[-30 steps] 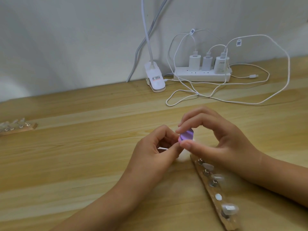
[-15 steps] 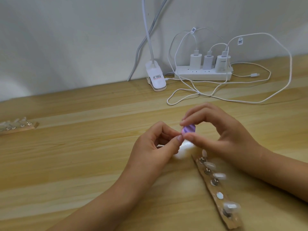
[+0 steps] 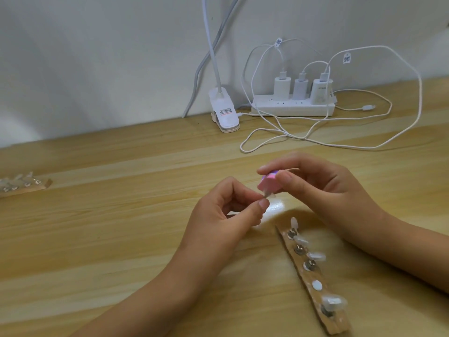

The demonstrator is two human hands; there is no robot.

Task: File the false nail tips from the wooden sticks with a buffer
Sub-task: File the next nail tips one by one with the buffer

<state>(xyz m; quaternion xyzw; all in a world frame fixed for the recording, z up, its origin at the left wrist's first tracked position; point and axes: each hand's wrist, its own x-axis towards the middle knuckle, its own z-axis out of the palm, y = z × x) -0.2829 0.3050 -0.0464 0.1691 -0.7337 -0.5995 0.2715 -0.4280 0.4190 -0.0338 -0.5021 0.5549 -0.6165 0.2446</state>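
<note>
My right hand [image 3: 323, 188] pinches a small pink and purple buffer block [image 3: 341, 183] between thumb and fingers. My left hand [image 3: 226, 215] pinches a clear false nail tip [image 3: 343, 195] whose end touches the underside of the buffer. Below my right hand a wooden stick [image 3: 313, 280] lies on the table, carrying several clear nail tips on metal studs and one bare white pad. A second wooden stick [image 3: 21, 188] with nail tips lies at the far left.
A white power strip [image 3: 291, 108] with three chargers and looping white cables [image 3: 315, 139] sits at the back of the wooden table [image 3: 97, 239]. A white clip lamp base [image 3: 223, 110] stands left of it, against the wall.
My right hand has tilted the buffer, so its pink side now shows. The nail tip is now visible under it. Both hands have stayed in about the same place.
</note>
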